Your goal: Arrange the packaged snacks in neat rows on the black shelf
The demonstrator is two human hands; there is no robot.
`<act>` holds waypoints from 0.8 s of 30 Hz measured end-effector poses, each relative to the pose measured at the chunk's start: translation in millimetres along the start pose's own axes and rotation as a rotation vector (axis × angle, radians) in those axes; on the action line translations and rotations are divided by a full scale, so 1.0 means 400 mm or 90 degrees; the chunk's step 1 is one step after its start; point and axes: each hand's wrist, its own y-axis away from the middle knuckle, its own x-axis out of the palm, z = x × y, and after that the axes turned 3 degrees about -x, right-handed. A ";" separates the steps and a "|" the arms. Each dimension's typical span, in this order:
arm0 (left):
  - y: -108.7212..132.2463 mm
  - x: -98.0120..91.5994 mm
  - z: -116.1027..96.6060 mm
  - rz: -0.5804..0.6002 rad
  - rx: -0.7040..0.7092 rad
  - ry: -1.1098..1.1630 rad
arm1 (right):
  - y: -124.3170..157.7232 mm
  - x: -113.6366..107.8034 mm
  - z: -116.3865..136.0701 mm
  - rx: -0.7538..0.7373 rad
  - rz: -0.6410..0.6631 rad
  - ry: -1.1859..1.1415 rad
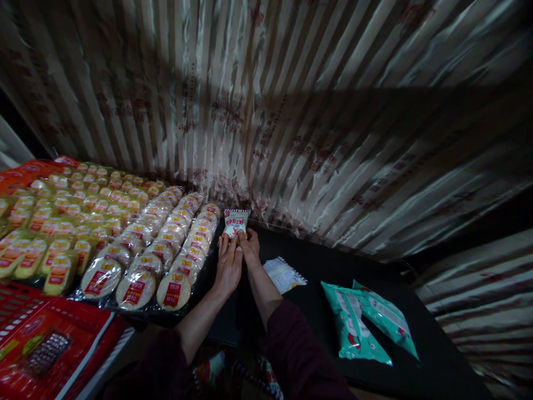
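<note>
Beyond the fingers and high above them hangs a wide, pleated, pale sheet with reddish-brown print. Beneath the fingers spreads a black, flat surface.

Left of the fingers, at the far side of the display, sit many small, yellow, plastic-wrapped cakes with red labels. Between these and the fingers run rows of pale, round, clear-wrapped crackers with red labels, the nearest row just beside the left hand. Well to the left and nearer the person lies a shiny, red plastic package, with a red, slotted plastic basket next to it. To the right of the fingers and nearer the person, two teal, glossy, pillow-shaped bags lie partly overlapped.

The left hand and the right hand reach forward side by side from dark maroon sleeves. Just right of the fingers, partly behind the right forearm, a white-and-blue flat packet with striped edges lies on the surface. The smaller-looking white packet with red lettering is directly at the fingers: both hands touch its near end, bent over it, though how firmly they close on it cannot be told.
</note>
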 end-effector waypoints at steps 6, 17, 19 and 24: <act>-0.017 0.002 0.002 -0.001 -0.005 -0.103 | -0.020 0.017 -0.008 0.008 -0.012 0.046; -0.038 -0.014 0.013 0.058 -0.029 -0.059 | -0.036 0.044 0.003 -0.018 0.008 0.136; -0.040 -0.018 0.015 0.061 -0.032 -0.047 | -0.039 0.047 0.007 -0.024 0.008 0.156; -0.043 -0.023 0.021 0.056 -0.029 -0.027 | -0.034 0.051 0.014 -0.046 0.022 0.184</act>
